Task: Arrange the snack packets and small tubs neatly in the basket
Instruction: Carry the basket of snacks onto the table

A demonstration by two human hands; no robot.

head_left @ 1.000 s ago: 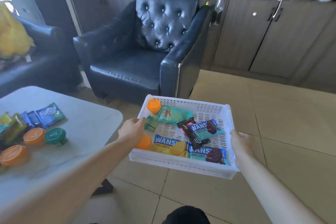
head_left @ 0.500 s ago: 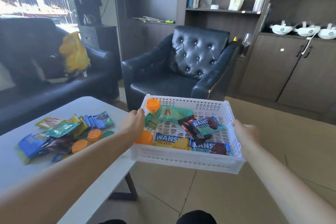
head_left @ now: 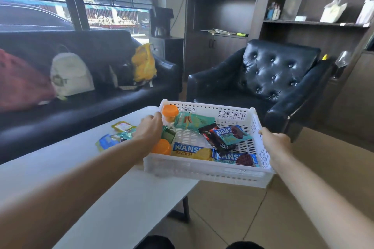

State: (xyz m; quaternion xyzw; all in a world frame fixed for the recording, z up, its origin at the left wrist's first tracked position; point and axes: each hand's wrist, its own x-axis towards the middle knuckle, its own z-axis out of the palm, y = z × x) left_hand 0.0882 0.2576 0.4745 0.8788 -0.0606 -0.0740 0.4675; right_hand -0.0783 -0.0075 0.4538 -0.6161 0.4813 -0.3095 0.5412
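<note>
A white perforated basket [head_left: 204,170] is held in the air, its left part over the corner of the white table [head_left: 85,180]. My left hand [head_left: 148,129] grips its left rim and my right hand [head_left: 275,143] grips its right rim. Inside lie two orange-lidded tubs [head_left: 170,111] [head_left: 162,146], a green tub [head_left: 169,135] partly hidden by my left hand, a teal packet [head_left: 192,122], a dark packet [head_left: 210,137] and several blue WANSI packets [head_left: 232,133]. More packets [head_left: 113,139] lie on the table, left of the basket.
A black tufted armchair [head_left: 269,87] stands behind the basket. A black sofa [head_left: 87,95] with a white backpack [head_left: 68,75] and a yellow bag [head_left: 143,62] runs along the table's far side. Dark shelving [head_left: 303,26] fills the back wall. Tiled floor [head_left: 263,218] lies to the right.
The view has swung left and the basket has moved left, from over the floor to over the table's corner. Both hands keep their grip on its rims.
</note>
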